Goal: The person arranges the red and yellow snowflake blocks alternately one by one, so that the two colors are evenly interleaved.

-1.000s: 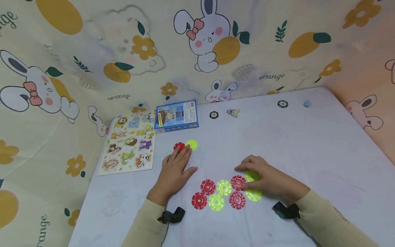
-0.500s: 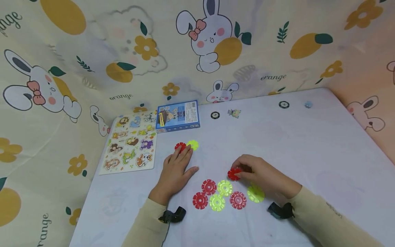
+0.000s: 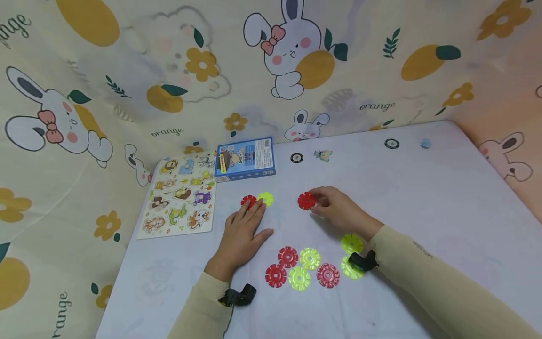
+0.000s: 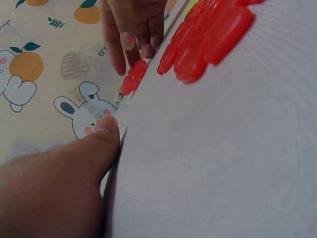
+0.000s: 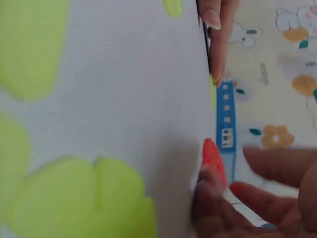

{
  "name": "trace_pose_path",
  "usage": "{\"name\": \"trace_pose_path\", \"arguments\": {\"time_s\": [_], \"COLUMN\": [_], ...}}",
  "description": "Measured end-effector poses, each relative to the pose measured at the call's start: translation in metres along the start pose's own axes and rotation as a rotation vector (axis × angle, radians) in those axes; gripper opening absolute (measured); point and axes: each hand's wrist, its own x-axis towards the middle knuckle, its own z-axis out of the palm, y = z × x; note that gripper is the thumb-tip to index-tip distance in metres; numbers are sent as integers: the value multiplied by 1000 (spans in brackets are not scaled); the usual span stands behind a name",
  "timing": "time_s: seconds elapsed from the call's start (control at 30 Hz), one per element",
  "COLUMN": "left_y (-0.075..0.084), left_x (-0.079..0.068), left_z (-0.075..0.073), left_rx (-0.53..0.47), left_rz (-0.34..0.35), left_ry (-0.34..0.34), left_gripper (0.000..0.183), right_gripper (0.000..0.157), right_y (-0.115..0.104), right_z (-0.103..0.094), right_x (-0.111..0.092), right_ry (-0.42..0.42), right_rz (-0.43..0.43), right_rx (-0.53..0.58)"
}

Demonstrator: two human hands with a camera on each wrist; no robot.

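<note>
My right hand (image 3: 338, 209) pinches a red notched disc (image 3: 306, 201) by its right edge, over the table right of a yellow-green disc (image 3: 266, 198). In the right wrist view that same red disc (image 5: 213, 161) shows edge-on at the fingertips. With fingers straight, my left hand (image 3: 241, 235) lies flat on the table, its fingertips touching a red disc (image 3: 248, 202) and the yellow-green one beside it. Closer to me lie more notched discs, among them a red disc (image 3: 328, 275) and a yellow-green disc (image 3: 310, 259). Below the right forearm are two yellow-green discs (image 3: 352, 243).
A board with animal pictures (image 3: 175, 202) lies at the left, beside a blue box (image 3: 245, 159). Toward the back edge are a black ring-shaped piece (image 3: 297, 158), a small figure (image 3: 323, 155), another black ring (image 3: 391, 143) and a light-blue piece (image 3: 425, 143).
My right hand has picked a red disc out of the near group and carried it away from me and leftward. The left hand stays in place.
</note>
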Motion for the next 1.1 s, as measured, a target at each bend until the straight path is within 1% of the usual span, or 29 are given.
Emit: {"name": "trace_pose_path", "arguments": {"time_s": [0.03,0.1,0.2,0.23,0.3,0.37,0.47,0.73,0.97,1.1], "left_y": [0,0,0,0,0,0,1,1,0,-1], "left_x": [0,0,-1,-1,-1,-1,-1,1,1,1], "left_z": [0,0,-1,-1,-2,-2,-1,0,1,1], "left_rx": [0,4,12,15,20,23,19,17,19,21], "left_rz": [1,0,-1,-1,-5,-3,-3,10,13,8], "left_ry": [-2,-4,-2,0,5,8,3,10,5,1], "left_gripper": [74,75,75,76,76,76,75,75,75,76], "right_gripper": [51,58,64,66,68,71,75,82,89,90], "right_y": [-2,-7,-13,-15,-17,-18,-18,-28,-36,-39], "right_z": [1,3,7,9,11,14,17,29,39,41], "right_x": [-1,-6,-13,-15,-16,-13,-5,21,27,27], "right_ry": [-14,-58,-126,-144,-172,-177,-175,-223,-228,-223], "right_rz": [-23,-79,-181,-202,-227,-230,-219,-162,-127,-126], "right_rx": [-52,-195,-469,-553,-665,-729,-747,-702,-712,-717]}}
